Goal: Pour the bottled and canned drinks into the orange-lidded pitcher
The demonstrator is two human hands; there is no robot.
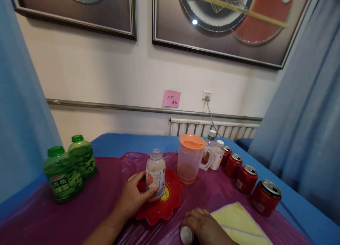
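My left hand is wrapped round a clear, capless bottle with a tea label. The bottle stands upright over a red scalloped plate with a yellow mark in its middle. Low in front, my right hand curls its fingers at a white round cap, close to the purple sheet. A yellow cloth lies just right of that hand. Behind the plate stands a clear plastic pitcher with an orange lid and some brownish liquid at its bottom.
Two green capless bottles stand at the left. Several red cans line the right side, with a white-capped bottle and another small bottle behind. A purple plastic sheet covers the blue table. Blue curtains hang at both sides.
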